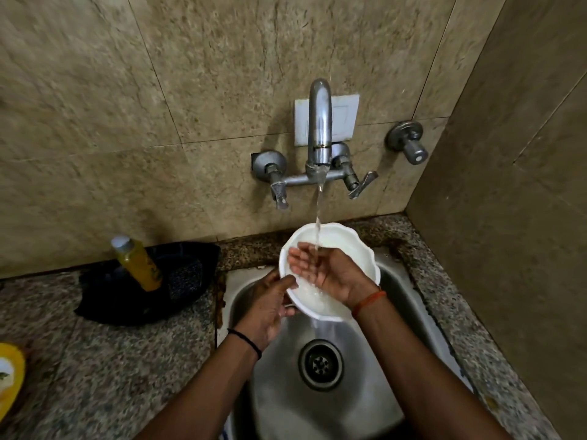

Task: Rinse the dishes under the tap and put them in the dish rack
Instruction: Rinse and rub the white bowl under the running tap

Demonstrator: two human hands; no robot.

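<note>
A white scalloped plate (343, 246) is tilted over the steel sink (394, 312) under the running tap (320, 122). My left hand (270, 308) grips the plate's left rim, thumb on the inner face. My right hand (324, 269) lies flat inside the plate with fingers straight, and the stream of water falls on them. Water runs off the plate's lower edge toward the drain (320, 363).
A black dish rack (178, 281) stands on the granite counter (104, 360) left of the sink, with a yellow bottle (138, 265) upright in it. A yellow object (9, 373) shows at the left edge. Tiled walls close the back and right sides.
</note>
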